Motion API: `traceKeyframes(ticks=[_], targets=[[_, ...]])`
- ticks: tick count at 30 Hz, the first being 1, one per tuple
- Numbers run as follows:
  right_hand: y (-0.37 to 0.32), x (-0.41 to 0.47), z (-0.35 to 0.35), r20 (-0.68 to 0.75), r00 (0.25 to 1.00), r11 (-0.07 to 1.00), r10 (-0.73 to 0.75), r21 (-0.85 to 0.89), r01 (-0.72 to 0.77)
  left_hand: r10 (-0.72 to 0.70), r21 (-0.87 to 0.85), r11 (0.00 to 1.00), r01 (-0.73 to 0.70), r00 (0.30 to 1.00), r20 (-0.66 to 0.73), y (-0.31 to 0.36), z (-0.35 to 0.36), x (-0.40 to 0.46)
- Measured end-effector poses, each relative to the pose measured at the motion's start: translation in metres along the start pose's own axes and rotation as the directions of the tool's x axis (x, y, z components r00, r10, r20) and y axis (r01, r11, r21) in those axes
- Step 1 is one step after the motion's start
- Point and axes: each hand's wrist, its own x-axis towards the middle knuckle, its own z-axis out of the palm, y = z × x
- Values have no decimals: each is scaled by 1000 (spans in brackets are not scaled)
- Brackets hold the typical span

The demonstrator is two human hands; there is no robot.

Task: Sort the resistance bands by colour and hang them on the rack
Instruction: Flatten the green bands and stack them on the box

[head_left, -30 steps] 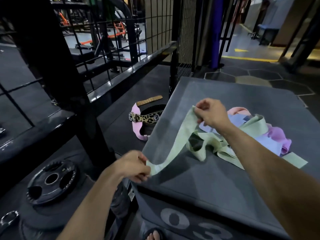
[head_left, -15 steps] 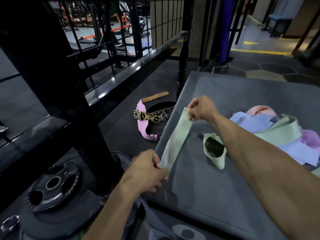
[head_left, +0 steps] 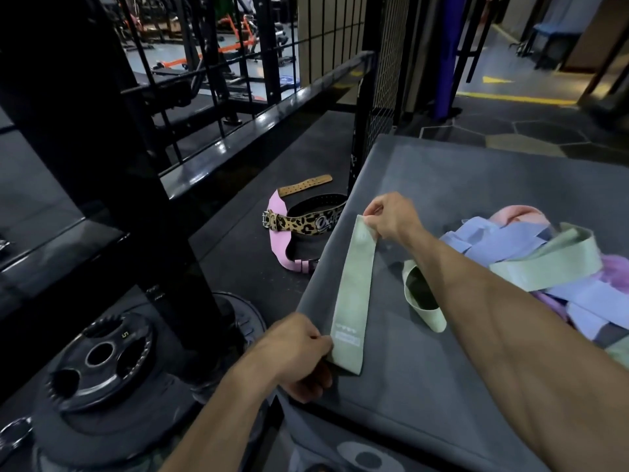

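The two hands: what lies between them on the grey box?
In the head view, the pale green band spans from left hand to right hand, pinched at both ends.

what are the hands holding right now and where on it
Both hold one green resistance band, stretched flat over the grey box: the left hand pinches its near end, the right hand its far end.
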Motion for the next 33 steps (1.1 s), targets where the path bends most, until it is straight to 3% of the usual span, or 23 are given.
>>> traceKeyframes(ticks=[6, 14, 20, 28, 31, 33], targets=[[-1, 6, 8, 22, 1000, 999, -21, -35, 21, 8, 133, 991, -11, 1000, 20, -3, -1, 5], [3, 0, 17, 7, 998, 991, -66, -119, 67, 42, 420, 908, -6, 996, -76, 3, -8, 2], [-3, -48, -42, 29, 989, 983, -148, -104, 150, 291, 486, 857, -170, 939, -185, 15, 0, -5], [36, -171, -100, 304, 929, 848, -212, -416, 330, 406, 539, 805, -249, 893, -193, 55, 40, -28], [47, -193, -79, 300, 927, 741, -225, -565, 363, 396, 532, 809, -248, 900, -183, 63, 51, -34], [47, -205, -71, 208, 938, 719, -278, -603, 346, 417, 535, 803, -264, 889, -187, 66, 56, -36]])
